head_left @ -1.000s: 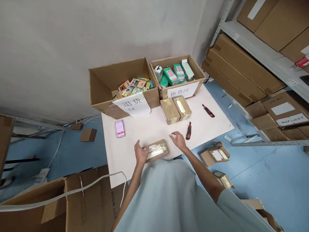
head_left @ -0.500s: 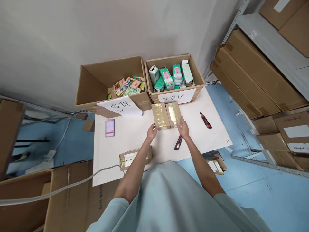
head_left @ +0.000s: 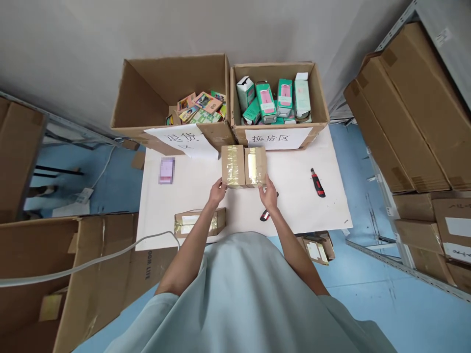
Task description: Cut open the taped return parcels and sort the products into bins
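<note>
Two small taped cardboard boxes stand side by side at the middle of the white table, the left box point(head_left: 233, 165) touching the right box point(head_left: 255, 166). My left hand point(head_left: 218, 191) grips the near left corner of the left one. On the near right corner of the other, my right hand point(head_left: 269, 194) is closed, with fingers at its side. A red and black cutter point(head_left: 265, 214) lies partly hidden under my right hand. Another taped carton point(head_left: 200, 222) rests at the table's front edge, beside my left forearm.
Behind stand an open carton of cards point(head_left: 169, 93) and one of green boxes point(head_left: 274, 71). A second cutter point(head_left: 318, 183) lies right, a phone point(head_left: 167, 170) left. A grey cable point(head_left: 110, 256) crosses the front left. Shelves with cartons point(head_left: 412, 113) flank the right.
The camera view has shifted. Both hands still hold the pair of small boxes, which now sit straighter, less slanted, and slightly left in the view.
</note>
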